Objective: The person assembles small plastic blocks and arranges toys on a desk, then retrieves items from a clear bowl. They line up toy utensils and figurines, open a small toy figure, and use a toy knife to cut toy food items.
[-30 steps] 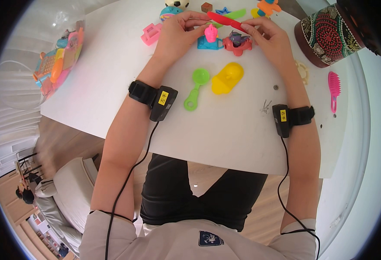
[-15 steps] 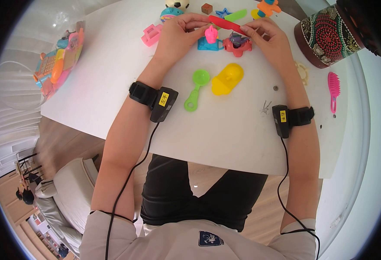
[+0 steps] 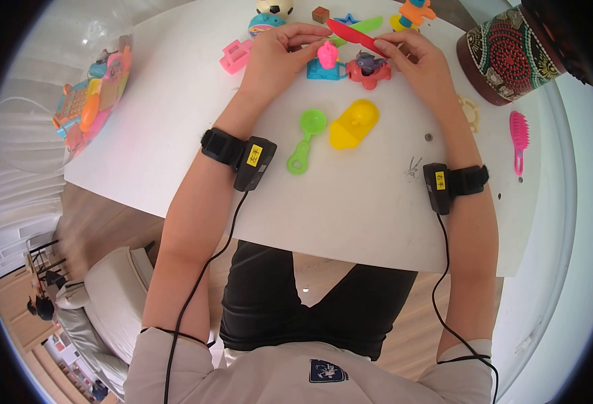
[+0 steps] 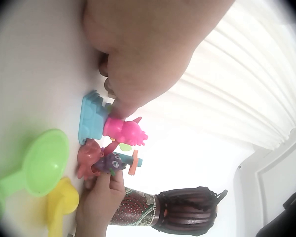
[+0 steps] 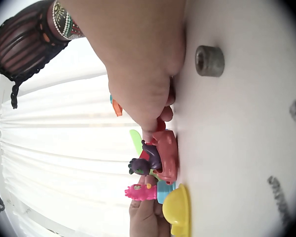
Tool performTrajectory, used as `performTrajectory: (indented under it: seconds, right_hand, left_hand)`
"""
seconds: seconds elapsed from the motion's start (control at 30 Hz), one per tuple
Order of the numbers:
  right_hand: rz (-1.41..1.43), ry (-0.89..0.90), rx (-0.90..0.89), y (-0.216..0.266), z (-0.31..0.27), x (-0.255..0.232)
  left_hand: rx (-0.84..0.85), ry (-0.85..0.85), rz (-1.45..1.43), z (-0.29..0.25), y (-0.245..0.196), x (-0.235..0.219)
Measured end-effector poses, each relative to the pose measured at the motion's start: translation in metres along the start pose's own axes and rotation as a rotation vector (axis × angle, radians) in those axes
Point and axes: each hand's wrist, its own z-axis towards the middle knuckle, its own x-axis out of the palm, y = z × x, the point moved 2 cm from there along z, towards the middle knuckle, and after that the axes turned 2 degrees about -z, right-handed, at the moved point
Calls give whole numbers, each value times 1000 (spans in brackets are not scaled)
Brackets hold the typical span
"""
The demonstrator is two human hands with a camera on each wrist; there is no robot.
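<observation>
In the head view my left hand (image 3: 279,57) pinches the near end of a green toy knife (image 3: 367,25) at the back of the table. My right hand (image 3: 414,60) pinches a red toy knife (image 3: 350,34) between thumb and fingers, and the two blades cross in this view. Just in front of them, a pink figure (image 3: 327,55) stands up from a light-blue toy (image 3: 325,71). Beside it a purple figure (image 5: 149,159) sits in a red animal-shaped toy car (image 5: 166,157). Much of the left hand's grip is hidden by its own back in the left wrist view.
Nearer me lie a green scoop (image 3: 313,122) and a yellow toy (image 3: 355,124). A pink toy (image 3: 236,56) is to the left, a patterned pot (image 3: 509,54) and pink brush (image 3: 519,138) to the right. A ball (image 3: 275,7), wooden cube (image 3: 321,13) and blue star (image 3: 348,19) are behind.
The red knife's tip dipped half a second ago and is raised again now, its blade tilting against the green knife. Both hands keep their grips and nearly the same places.
</observation>
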Motion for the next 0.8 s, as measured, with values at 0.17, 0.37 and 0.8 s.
performTrajectory:
  seconds: [0.17,0.37,0.8]
  right_hand:
    - [-22,-10,2,0,0,0]
    - [8,-8,31,3,-1,1]
    - [-19,12,-26,4,-1,0]
  left_hand:
    - [-12,18,27,-1,-2,0]
    - [-11,25,11,0,0,-1]
    - [-26,51,31,-2,-2,-1]
